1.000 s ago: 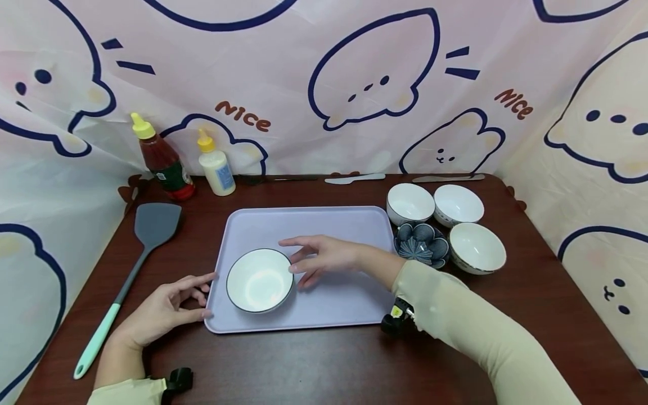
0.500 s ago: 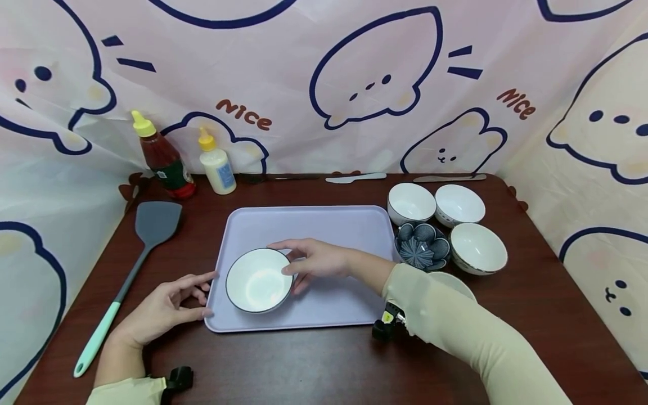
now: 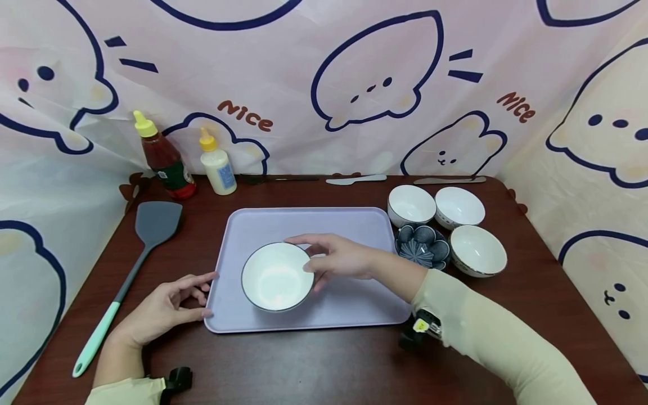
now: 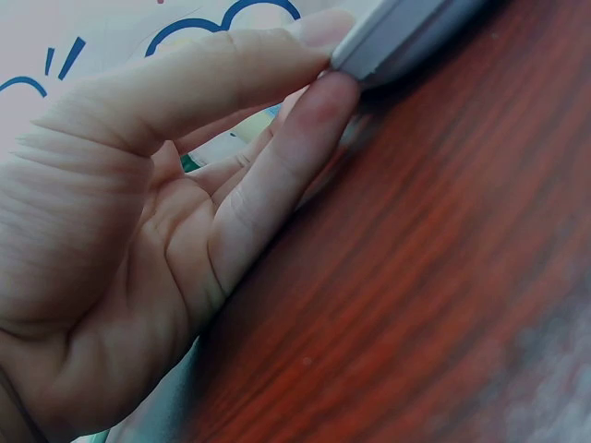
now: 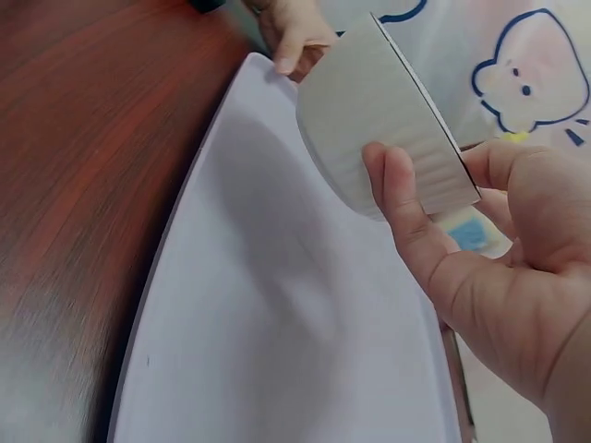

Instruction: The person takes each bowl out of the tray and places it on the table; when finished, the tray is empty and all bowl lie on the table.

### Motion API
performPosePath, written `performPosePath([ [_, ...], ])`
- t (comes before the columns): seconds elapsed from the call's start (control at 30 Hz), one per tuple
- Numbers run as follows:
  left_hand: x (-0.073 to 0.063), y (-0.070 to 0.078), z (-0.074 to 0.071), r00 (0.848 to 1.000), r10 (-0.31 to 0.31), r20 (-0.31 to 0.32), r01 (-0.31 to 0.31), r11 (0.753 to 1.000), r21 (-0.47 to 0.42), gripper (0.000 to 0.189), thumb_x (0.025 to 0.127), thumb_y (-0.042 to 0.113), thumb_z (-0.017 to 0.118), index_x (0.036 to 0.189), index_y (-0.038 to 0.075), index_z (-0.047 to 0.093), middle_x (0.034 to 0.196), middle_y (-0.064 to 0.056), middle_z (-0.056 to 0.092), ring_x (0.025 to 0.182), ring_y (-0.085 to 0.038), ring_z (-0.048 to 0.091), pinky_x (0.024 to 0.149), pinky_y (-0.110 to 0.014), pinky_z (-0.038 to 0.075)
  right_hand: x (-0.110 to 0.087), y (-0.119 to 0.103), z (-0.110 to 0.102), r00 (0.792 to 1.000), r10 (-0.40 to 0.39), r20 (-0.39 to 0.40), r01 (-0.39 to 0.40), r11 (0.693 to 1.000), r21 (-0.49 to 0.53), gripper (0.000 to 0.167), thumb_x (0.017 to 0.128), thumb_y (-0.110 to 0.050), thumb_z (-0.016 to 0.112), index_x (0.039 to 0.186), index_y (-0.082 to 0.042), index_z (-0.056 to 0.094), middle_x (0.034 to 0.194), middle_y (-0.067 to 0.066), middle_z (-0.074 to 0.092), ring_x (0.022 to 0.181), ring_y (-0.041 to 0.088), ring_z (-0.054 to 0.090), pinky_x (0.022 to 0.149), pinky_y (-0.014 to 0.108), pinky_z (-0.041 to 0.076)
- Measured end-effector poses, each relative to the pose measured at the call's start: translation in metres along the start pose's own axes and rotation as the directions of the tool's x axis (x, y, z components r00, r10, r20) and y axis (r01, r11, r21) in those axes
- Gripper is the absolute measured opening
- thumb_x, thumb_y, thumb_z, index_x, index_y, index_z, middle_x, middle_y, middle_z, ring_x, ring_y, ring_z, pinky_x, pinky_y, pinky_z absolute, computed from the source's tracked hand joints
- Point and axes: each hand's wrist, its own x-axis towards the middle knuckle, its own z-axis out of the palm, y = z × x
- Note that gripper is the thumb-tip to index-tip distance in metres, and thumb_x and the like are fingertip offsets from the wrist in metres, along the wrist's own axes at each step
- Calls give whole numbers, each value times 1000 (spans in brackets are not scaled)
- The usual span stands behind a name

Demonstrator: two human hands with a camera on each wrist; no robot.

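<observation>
My right hand (image 3: 344, 257) grips a white bowl (image 3: 275, 277) with a dark rim by its right side. In the right wrist view the bowl (image 5: 355, 106) is raised over the lilac tray (image 5: 259, 305) and tilted, with fingers on its outer wall and at the rim. A shadow falls on the tray below it. At the near left corner of the tray (image 3: 349, 225), my left hand (image 3: 164, 306) holds the edge. The left wrist view shows the left hand (image 4: 111, 212) pinching the tray's edge (image 4: 392, 37) between thumb and a finger.
Three white bowls (image 3: 478, 250) and a dark blue petal-shaped dish (image 3: 422, 247) stand right of the tray. A grey turner (image 3: 158, 225) with a mint handle lies left. Behind are a red sauce bottle (image 3: 169, 166), a cream bottle (image 3: 219, 171) and knives (image 3: 356, 179).
My right hand has closed on the bowl's right side, lifted it and shifted it to the right. The left hand stays at the tray's edge.
</observation>
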Motion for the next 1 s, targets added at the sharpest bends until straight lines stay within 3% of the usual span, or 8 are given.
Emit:
performPosePath([
  [0.23,0,-1,-2,1000,-18,3,18,1000,23,66,83,17,81,143,7,53,113,-10,59,90,-10,62,76,-17,50,-39,2,-22,999,-16,-37,15,1000,-16,62,95,-4,59,151,-25,43,135,20,50,79,28,71,82,61,54],
  [0.5,0,-2,-2,1000,-8,2,8,1000,26,65,84,18,81,142,7,54,111,-8,60,90,-10,62,76,-18,51,-76,11,-41,993,11,-113,-14,1000,-18,61,96,-6,59,151,-27,43,141,19,45,82,30,70,76,44,60],
  [1.0,2,1,0,999,-48,-2,48,997,53,66,84,20,80,143,8,53,110,-10,60,89,-9,61,74,-19,50,-147,9,-56,983,-12,-183,-7,995,-104,60,100,-11,58,154,-25,37,144,20,42,82,29,70,76,46,59],
])
